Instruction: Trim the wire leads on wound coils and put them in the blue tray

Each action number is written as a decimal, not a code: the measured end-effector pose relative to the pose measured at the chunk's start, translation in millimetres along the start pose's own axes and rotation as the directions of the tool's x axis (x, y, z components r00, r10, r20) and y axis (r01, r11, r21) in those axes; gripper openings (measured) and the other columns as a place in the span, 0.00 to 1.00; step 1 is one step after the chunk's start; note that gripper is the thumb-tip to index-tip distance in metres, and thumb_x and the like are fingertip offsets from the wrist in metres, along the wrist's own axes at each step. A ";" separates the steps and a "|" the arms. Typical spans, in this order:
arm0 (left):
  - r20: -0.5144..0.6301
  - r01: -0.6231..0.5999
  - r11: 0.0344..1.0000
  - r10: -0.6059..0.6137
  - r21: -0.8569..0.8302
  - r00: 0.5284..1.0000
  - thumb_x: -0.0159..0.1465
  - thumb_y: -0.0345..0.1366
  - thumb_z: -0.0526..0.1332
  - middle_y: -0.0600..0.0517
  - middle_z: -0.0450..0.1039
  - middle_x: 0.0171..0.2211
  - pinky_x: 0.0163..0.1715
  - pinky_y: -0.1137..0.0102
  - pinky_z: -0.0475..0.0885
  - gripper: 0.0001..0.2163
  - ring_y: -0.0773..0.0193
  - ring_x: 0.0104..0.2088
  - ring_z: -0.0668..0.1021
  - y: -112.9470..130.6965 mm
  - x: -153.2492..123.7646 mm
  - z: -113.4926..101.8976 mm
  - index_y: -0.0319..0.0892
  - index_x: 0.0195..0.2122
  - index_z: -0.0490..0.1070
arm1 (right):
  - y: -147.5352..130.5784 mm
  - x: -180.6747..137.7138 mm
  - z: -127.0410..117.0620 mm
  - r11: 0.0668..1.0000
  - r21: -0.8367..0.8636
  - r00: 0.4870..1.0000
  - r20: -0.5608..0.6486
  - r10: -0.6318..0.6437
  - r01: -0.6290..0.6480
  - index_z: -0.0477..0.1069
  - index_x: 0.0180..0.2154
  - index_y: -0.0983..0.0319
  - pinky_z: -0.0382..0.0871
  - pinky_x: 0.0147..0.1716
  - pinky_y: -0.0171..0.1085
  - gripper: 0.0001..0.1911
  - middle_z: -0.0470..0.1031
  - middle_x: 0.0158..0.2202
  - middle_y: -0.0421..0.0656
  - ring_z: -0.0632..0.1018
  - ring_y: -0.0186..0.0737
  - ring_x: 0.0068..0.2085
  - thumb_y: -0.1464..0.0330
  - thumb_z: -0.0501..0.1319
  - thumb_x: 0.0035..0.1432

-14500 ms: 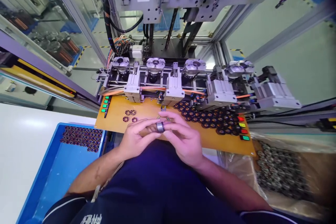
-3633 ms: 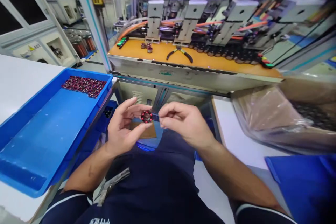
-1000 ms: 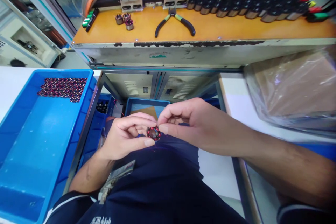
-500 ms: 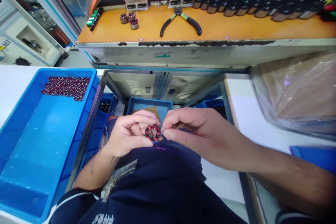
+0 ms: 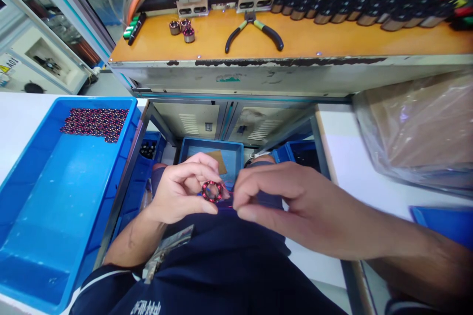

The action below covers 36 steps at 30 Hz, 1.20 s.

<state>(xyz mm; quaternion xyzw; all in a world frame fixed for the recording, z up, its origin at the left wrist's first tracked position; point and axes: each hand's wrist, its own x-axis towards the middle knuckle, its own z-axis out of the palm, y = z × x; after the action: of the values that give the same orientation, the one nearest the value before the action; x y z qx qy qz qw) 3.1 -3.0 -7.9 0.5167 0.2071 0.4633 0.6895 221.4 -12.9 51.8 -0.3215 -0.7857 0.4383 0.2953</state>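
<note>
Between the thumb and fingers of my left hand [image 5: 185,184] is a small ring-shaped motor stator [image 5: 212,182] wound with red copper wire, its open centre facing the camera. Thin red wire ends [image 5: 229,193] stick out from its right side. My right hand [image 5: 273,192] is just to the right, thumb and forefinger pinched together at those wire ends. The fingertips there are slightly blurred. Both hands are above my lap, in front of a dark blue shirt.
On the left stands a blue tray [image 5: 33,197] with rows of wound stators [image 5: 96,123]. Pliers [image 5: 254,29], several loose stators [image 5: 185,29] and markers [image 5: 135,28] lie on the orange bench [image 5: 210,47]. Black cylinders [image 5: 354,12] line its back. A plastic-wrapped box [image 5: 424,128] is at right.
My right hand has shifted slightly right and down, away from the stator, and red wire now shows between them. The stator in my left hand has moved a little left.
</note>
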 end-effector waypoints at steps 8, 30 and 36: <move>0.105 0.137 0.964 -0.116 -0.227 0.988 0.51 0.30 0.75 0.51 0.70 0.41 0.32 0.76 0.78 0.17 0.68 0.31 0.82 -1.6 -0.3 5.3 0.42 0.42 0.79 | 19.2 5.1 -1.3 0.780 -0.443 0.846 -0.081 -0.527 0.443 0.72 0.45 0.65 0.74 0.44 0.38 0.09 0.77 0.41 0.49 0.78 0.38 0.41 0.73 0.64 0.61; 0.021 0.134 0.975 -0.133 -0.177 0.991 0.48 0.32 0.76 0.50 0.71 0.40 0.29 0.76 0.78 0.17 0.70 0.27 0.80 -2.3 1.4 6.1 0.43 0.40 0.81 | 21.9 8.1 7.2 0.796 -0.441 0.831 -0.174 -0.529 0.415 0.74 0.39 0.62 0.74 0.34 0.34 0.04 0.78 0.33 0.44 0.76 0.33 0.33 0.75 0.63 0.62; -0.048 0.063 0.995 -0.067 -0.080 0.997 0.45 0.32 0.78 0.49 0.71 0.40 0.29 0.77 0.76 0.18 0.72 0.29 0.76 0.1 4.7 6.1 0.44 0.39 0.82 | 21.6 8.2 17.1 0.902 -0.257 0.857 -0.304 -0.415 0.346 0.75 0.39 0.60 0.74 0.34 0.34 0.07 0.77 0.33 0.43 0.77 0.33 0.33 0.76 0.63 0.61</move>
<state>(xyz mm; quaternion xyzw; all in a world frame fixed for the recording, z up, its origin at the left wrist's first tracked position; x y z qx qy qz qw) 10.0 -2.2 -4.6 0.4705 0.2226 0.4614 0.7185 208.9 -6.3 26.8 -0.2594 -0.8069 0.2277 0.4793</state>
